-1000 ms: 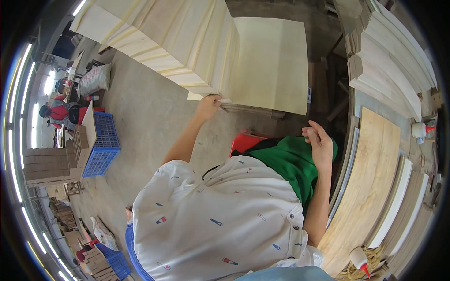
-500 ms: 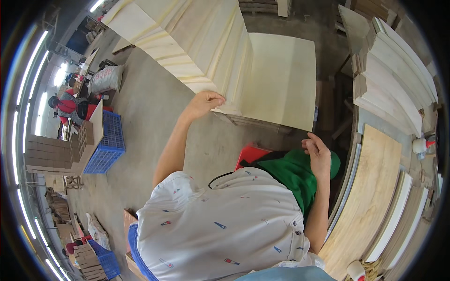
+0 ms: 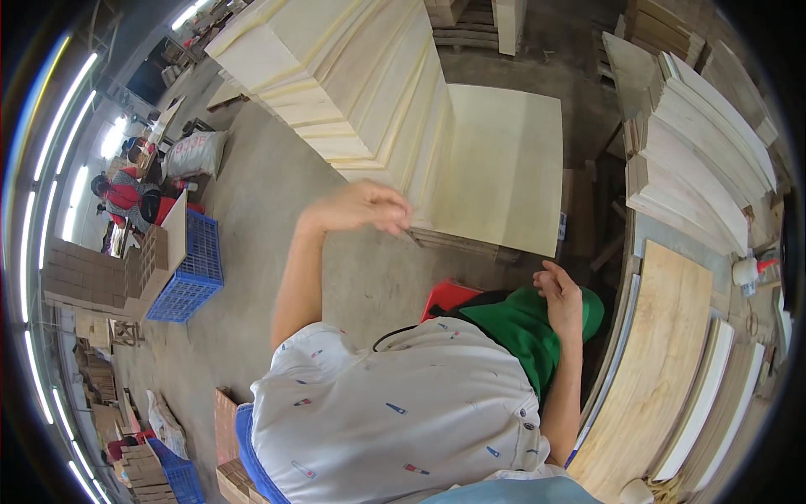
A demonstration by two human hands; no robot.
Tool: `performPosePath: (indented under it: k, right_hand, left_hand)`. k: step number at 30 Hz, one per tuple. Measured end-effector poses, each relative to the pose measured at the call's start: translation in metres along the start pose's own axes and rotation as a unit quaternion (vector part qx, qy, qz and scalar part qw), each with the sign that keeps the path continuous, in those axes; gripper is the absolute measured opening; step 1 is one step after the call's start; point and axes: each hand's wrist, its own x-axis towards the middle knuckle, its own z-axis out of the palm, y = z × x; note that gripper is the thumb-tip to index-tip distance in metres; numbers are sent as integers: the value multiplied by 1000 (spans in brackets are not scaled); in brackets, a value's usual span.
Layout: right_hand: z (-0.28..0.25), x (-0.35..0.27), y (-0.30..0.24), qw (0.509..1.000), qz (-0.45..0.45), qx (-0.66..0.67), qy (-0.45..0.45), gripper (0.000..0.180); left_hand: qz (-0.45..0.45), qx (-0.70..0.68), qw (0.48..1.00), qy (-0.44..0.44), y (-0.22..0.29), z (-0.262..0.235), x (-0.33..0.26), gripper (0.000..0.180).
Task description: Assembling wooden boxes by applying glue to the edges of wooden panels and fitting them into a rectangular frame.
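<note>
Beside the near corner of a tall stack of pale, flat wooden panels (image 3: 369, 84), my left hand (image 3: 359, 208) is loosely bent and apparently empty; blur leaves contact undetermined. My right hand (image 3: 561, 301) is half-curled, gripping nothing visible, over my green cloth garment (image 3: 516, 329). The broad cream rectangular sheet (image 3: 508, 164) seemingly extends beneath the stack, presumably as a base keeping panels off the grey concrete floor (image 3: 252, 252).

Pale sheet (image 3: 508, 168), at one o'clock: a tall panel stack (image 3: 361, 92).
Worktop (image 3: 676, 238), at three o'clock: a wooden board (image 3: 651, 361), white bottle (image 3: 745, 270).
</note>
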Motion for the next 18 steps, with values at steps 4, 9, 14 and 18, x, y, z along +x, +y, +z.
performPosePath:
  k: [4,9,14,18]
  right_hand:
    - [2,-3,2,1000,-8,0,-7,31]
    - [0,-8,13,999,-13,44,23,31]
    - [-12,-29,-20,989,-105,-29,100,28]
    - [-50,-64,-24,984,-42,-1,171,30]
  left_hand:
    - [316,-133,939,26,33,-15,-30,36]
    - [385,-254,882,93,48,8,-10,39]
    - [166,-150,972,-77,32,72,65,25]
    - [77,-35,968,-238,60,207,156,19]
